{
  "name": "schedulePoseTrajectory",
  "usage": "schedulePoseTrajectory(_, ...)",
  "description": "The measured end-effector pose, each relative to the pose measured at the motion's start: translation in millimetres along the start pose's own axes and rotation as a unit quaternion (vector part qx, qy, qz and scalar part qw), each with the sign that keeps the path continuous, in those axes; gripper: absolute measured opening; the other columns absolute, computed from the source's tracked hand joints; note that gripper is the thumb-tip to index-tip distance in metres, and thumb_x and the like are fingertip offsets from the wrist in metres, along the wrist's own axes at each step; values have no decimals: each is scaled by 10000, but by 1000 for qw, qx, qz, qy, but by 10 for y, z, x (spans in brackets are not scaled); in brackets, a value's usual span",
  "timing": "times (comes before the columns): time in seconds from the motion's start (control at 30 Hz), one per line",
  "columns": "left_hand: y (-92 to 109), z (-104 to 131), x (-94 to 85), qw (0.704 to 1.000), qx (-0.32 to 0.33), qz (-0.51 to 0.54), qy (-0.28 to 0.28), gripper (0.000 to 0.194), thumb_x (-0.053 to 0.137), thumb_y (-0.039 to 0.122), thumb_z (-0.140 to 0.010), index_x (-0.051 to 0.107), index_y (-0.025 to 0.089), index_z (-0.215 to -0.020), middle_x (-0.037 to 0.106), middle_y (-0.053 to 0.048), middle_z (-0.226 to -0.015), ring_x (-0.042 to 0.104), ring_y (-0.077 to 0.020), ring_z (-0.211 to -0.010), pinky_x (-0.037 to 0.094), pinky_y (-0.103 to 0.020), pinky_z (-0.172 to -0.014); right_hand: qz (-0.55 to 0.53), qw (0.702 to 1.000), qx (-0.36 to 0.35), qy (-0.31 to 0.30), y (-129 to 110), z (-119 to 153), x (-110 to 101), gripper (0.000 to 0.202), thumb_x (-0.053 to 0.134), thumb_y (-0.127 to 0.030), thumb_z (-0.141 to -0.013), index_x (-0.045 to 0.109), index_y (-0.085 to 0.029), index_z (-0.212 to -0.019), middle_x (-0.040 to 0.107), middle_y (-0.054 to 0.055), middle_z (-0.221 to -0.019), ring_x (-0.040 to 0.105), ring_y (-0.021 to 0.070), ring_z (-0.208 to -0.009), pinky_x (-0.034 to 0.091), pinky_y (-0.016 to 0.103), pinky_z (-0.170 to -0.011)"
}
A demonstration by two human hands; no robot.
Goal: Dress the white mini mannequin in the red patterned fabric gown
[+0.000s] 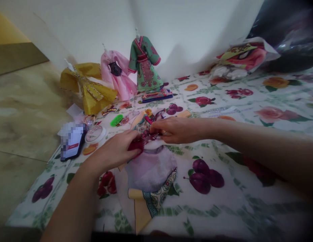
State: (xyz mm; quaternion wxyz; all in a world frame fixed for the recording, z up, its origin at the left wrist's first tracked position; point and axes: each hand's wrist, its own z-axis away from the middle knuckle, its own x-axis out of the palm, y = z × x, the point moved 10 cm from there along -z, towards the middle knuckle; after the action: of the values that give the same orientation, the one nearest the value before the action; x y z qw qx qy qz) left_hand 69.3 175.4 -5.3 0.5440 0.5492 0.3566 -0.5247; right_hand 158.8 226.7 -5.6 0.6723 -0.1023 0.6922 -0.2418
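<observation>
A flat paper doll figure with patterned fabric pieces (142,127) lies on the flowered tablecloth (237,205). Sheer pale lilac cloth (152,168) spreads over its lower part, with a patterned band (162,193) along its edge. My left hand (121,146) has thumb and fingers closed around dark red cloth (136,148) at the left of the figure. From the right, my right hand (168,130) pinches the patterned fabric near the middle, its fingertips bent down. White material shows just below my right fingertips.
Three small dresses, yellow (92,87), pink (118,74) and green (146,64), stand at the back. A phone (73,141), a tape roll (95,133) and a green object (116,120) lie left. A plastic bag with cloth (244,57) sits back right.
</observation>
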Motion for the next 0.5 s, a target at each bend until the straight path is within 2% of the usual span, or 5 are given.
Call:
schedulePoseTrajectory(0.17, -160, 1, 71, 999, -22, 3, -29, 153, 530, 276, -866, 604, 212, -983, 636, -30, -964, 584, -199, -877, 423, -318, -740, 9, 1000, 4, -6, 7, 0, 9, 342, 513, -51, -809, 589, -195, -1109, 662, 70, -1072, 612, 209, -939, 444, 312, -768)
schedulePoseTrajectory(0.37, -409, 84, 26, 994, -70, -64, -47, 141, 493, 271, -845, 614, 199, -829, 628, -37, -827, 584, -202, -755, 390, -306, -645, 7, 1000, 3, 2, 22, 2, -10, 340, 502, -62, -812, 594, -197, -1110, 656, 68, -1077, 612, 209, -943, 441, 312, -773)
schedulePoseTrajectory(0.43, -446, 118, -1, 993, -73, -81, -43, 144, 497, 264, -830, 625, 197, -826, 636, -48, -827, 595, -217, -760, 408, -320, -660, 9, 1000, -1, 1, 10, -1, -12, 335, 499, -63, -810, 597, -193, -1102, 654, 72, -1076, 610, 212, -946, 439, 314, -774)
schedulePoseTrajectory(0.5, -435, 139, -66, 995, -64, -73, -13, 161, 493, 224, -813, 640, 195, -872, 655, -65, -881, 615, -239, -819, 440, -347, -716, 11, 1000, 1, -1, 6, -4, -10, 328, 495, -60, -809, 600, -183, -1095, 653, 78, -1058, 609, 213, -934, 437, 317, -767)
